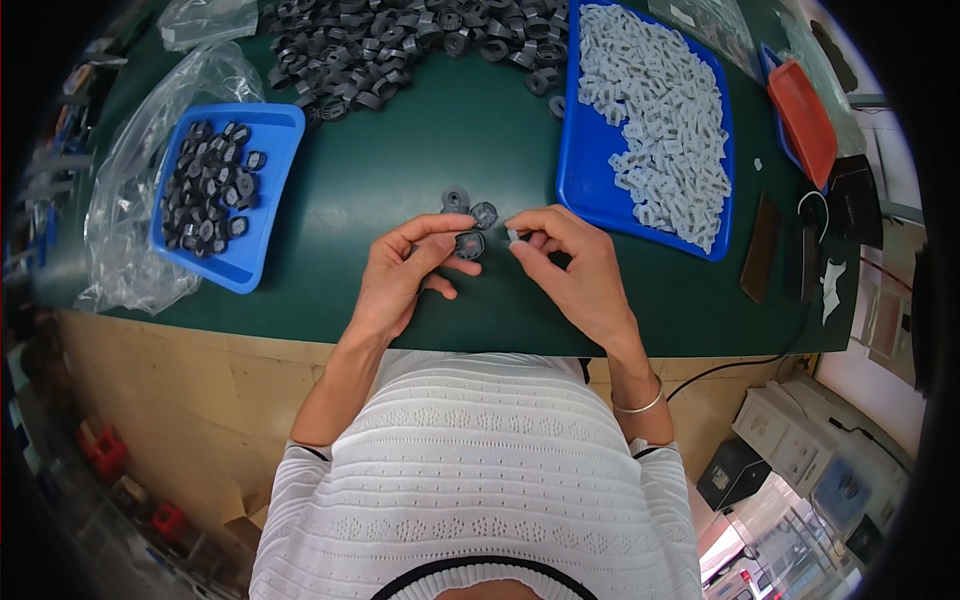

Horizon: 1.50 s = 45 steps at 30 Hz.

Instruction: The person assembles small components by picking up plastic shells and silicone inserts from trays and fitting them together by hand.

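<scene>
left of the big tray (590, 180), the left hand (400, 265) is gripping a dark round part (469, 246); nearer the tray, the right hand (575, 262) is pinching a pale piece (513, 235), seemingly preparing to fit, needing careful aligning

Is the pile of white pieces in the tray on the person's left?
No, the white pile lies in the blue tray on the right.

dark grey part (469, 246), whitish piece (513, 235), blue trays (593, 160), green tabletop (400, 150), white openwork-banded top (480, 455)
</scene>
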{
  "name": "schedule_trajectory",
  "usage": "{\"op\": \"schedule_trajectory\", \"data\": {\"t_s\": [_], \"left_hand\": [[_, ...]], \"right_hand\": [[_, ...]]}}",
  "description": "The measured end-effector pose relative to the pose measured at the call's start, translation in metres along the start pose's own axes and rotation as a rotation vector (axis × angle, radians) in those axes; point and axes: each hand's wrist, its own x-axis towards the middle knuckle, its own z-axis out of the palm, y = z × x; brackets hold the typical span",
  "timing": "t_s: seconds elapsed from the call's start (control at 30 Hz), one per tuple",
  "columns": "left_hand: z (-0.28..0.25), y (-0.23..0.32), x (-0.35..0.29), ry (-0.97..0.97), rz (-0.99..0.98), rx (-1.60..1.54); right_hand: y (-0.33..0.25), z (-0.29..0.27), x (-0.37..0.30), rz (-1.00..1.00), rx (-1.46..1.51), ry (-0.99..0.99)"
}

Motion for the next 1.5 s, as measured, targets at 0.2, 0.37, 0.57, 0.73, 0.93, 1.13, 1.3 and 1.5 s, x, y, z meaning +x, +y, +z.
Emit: {"op": "schedule_trajectory", "data": {"t_s": [0.2, 0.37, 0.57, 0.73, 0.93, 1.13, 1.3, 1.5], "left_hand": [[0.009, -0.002, 0.003, 0.023, 0.032, -0.033], [0.011, -0.008, 0.002, 0.039, 0.09, -0.039], [0.019, -0.005, 0.0, 0.074, 0.108, -0.03], [0.018, -0.006, -0.001, 0.084, 0.116, -0.03], [0.019, -0.013, -0.001, 0.082, 0.184, 0.005], [0.027, -0.012, 0.0, 0.151, 0.288, 0.114], [0.028, -0.012, -0.001, 0.153, 0.264, 0.036], [0.031, -0.016, -0.005, 0.123, 0.388, 0.165]], "right_hand": [[0.016, 0.021, -0.002, -0.019, 0.642, 0.19], [0.005, 0.04, -0.001, 0.092, 0.666, 0.199], [0.009, 0.044, 0.002, 0.064, 0.5, 0.28], [0.008, 0.047, 0.003, 0.034, 0.424, 0.299], [0.007, 0.045, 0.005, 0.123, 0.435, 0.233], [0.016, 0.045, 0.011, 0.102, 0.457, 0.189], [0.011, 0.049, 0.014, 0.151, 0.764, 0.208], [0.012, 0.056, 0.01, 0.234, 1.153, 0.192]]}}
